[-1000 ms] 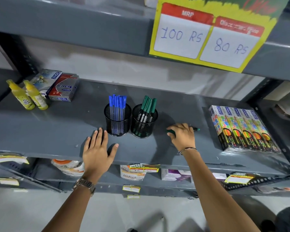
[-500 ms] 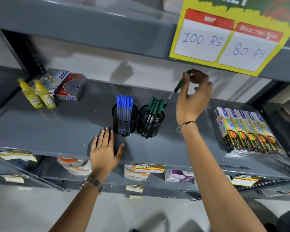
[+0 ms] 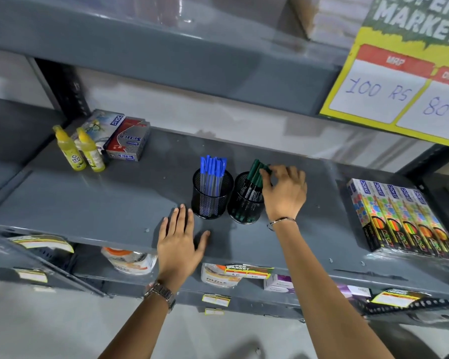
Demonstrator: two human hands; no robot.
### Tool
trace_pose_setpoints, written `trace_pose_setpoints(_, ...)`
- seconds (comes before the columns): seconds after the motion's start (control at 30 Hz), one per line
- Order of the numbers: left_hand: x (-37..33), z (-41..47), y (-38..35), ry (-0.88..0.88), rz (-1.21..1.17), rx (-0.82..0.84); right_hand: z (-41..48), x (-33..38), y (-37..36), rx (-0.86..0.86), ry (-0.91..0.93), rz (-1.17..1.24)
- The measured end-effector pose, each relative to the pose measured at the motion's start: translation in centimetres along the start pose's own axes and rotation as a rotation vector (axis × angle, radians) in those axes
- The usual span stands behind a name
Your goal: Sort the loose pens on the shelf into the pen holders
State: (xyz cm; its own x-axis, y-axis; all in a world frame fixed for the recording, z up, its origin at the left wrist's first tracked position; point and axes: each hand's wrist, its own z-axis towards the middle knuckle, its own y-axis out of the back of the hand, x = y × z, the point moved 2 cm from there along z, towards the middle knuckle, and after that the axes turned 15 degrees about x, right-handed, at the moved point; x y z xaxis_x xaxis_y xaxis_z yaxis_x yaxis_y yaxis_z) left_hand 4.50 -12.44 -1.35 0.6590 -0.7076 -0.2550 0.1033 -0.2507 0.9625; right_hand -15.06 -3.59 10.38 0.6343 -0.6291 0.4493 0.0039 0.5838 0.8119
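Two black mesh pen holders stand side by side mid-shelf. The left holder [image 3: 211, 203] is full of blue pens [image 3: 213, 169]; the right holder [image 3: 244, 207] has several green pens [image 3: 253, 176]. My right hand [image 3: 285, 194] is just right of the green holder, with thumb and forefinger pinched on the cap of a green pen that stands in it. In front of the blue holder, my left hand [image 3: 178, 244] lies flat on the grey shelf [image 3: 101, 203], fingers spread, holding nothing. No loose pen shows on the shelf.
Two yellow bottles [image 3: 79, 150] and small boxes [image 3: 127, 141] sit at the shelf's back left. Colourful pencil packs [image 3: 399, 216] lie at the right. A yellow price sign [image 3: 399, 86] hangs from the upper shelf. Packaged goods fill the lower shelf [image 3: 130, 260].
My right hand picked a green pen up off the shelf, lifted it over the green holder, and has now lowered it in among the others. My left hand stayed flat.
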Motion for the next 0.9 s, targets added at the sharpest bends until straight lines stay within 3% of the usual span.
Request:
trace_pose_setpoints(0.13, 0.1, 0.1, 0.0, -0.013, -0.005, 0.037, -0.7, 0.2, -0.1, -0.020, -0.047, 0.032)
trace_pose_setpoints(0.27, 0.0, 0.4, 0.8, -0.013, -0.200, 0.015, -3.0, -0.6, 0.3, -0.060, -0.080, 0.284)
trace_pose_setpoints(0.4, -0.8, 2.0, 3.2, -0.147, -0.604, 0.026, -5.1, -2.2, -1.0, 0.240, -0.113, 0.390)
trace_pose_setpoints(0.53, -0.8, 4.2, 4.2, -0.222, -0.735, 0.047, -5.2, -2.1, -2.1, 0.443, -0.130, 0.426)
trace_pose_setpoints(0.67, -0.6, 4.9, 4.5, -0.192, -0.809, 0.012, -4.6, -1.8, -2.7, 0.436, -0.171, 0.547)
trace_pose_setpoints(0.9, 0.1, 3.6, 4.6, -0.205, -0.815, 0.018, -5.9, -2.0, -2.1, 0.420, -0.190, 0.548)
